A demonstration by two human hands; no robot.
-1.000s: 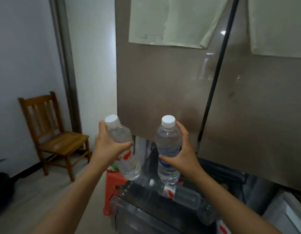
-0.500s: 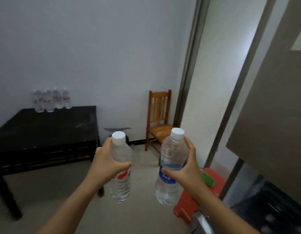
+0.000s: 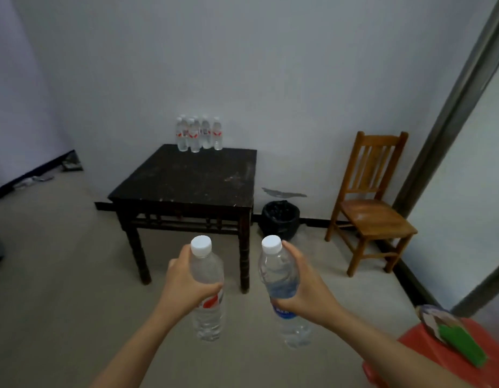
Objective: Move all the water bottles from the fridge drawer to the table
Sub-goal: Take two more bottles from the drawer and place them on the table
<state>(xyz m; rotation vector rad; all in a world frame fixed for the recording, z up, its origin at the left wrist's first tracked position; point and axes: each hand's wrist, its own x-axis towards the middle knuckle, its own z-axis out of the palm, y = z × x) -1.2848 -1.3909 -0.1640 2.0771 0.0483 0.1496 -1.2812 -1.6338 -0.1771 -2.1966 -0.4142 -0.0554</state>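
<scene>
The dark table (image 3: pixel 186 177) serves as the landmark, standing against the far wall. At its back edge, touching the wall side, a tight cluster of water bottles (image 3: pixel 198 133) stands upright, so a good part of the job looks done; the fridge drawer is out of view, and whether more bottles wait there cannot be told.

In front of the table, well short of its near edge, the left hand (image 3: pixel 186 287) is wrapped closed around the middle of a red-labelled bottle (image 3: pixel 207 298), held upright. Just to its right, the right hand (image 3: pixel 307 292) is closed likewise around a blue-labelled bottle (image 3: pixel 281 292), also upright. Both are in transit, not yet set down.

Most of the tabletop in front of the cluster is bare, leaving ample room to place two more near the front or middle. The floor between the person and the table is open. Right of the table sit a black bin (image 3: pixel 280 218) and, farther right, a wooden chair (image 3: pixel 374 203); a red stool (image 3: pixel 450 357) lies nearest the person's right arm, the one thing to steer clear of.
</scene>
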